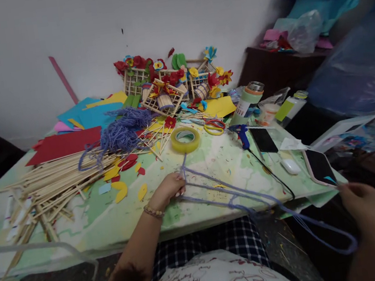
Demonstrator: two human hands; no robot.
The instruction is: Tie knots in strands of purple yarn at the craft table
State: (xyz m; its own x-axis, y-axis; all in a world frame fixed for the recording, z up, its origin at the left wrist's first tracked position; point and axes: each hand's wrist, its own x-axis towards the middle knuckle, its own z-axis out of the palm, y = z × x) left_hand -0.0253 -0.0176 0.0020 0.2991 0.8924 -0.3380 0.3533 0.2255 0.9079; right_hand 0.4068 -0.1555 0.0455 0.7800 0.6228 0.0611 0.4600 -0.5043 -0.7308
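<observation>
My left hand [168, 189] rests on the green table [91, 224], its fingers pinched on one end of several strands of lavender yarn [237, 198]. The strands stretch right and down past the table edge to a loop by my right hand [368, 212], which is closed on the far end, off the table near my lap. A tangled pile of the same yarn [121, 131] lies farther back. A roll of yellow tape [185, 139] sits just beyond my left hand.
A heap of wooden sticks [50, 183] covers the left. Coloured foam sheets [65, 143], flower-decorated stick frames [166, 87], scissors [214, 126], a blue glue gun [241, 134], two phones [318, 166] and bottles [248, 100] crowd the back and right.
</observation>
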